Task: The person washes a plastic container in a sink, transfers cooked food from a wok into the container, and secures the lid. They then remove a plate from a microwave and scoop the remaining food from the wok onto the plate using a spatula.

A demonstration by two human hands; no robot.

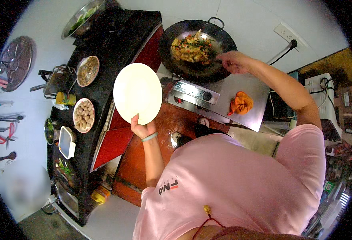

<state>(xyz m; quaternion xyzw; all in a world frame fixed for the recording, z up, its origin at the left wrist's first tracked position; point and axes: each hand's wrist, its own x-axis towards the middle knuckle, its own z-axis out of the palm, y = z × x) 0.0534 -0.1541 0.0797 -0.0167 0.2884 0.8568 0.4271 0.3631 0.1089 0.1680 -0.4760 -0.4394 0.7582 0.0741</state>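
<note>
My left hand [143,127] holds a pale oval plate [137,93] by its near rim, thumb on top. The plate has nothing on it and is apart from the wok. Over the right side of the black wok [188,70], my right hand [236,62] is closed on a dark cooking utensil [213,61]; most of the utensil is hidden by the hand and blends into the wok. Cooked food [192,48] with green and red pieces lies in the wok. The wok rests on a stainless steel gas stove [194,91].
An orange cloth [241,103] lies on the steel top. Along the black counter [113,54] stand a bowl of food [88,71], a plate of small brown round items [84,115], a white-rimmed container [67,142] and a knife rack [59,81]. A plug [293,44] sits in the wall socket.
</note>
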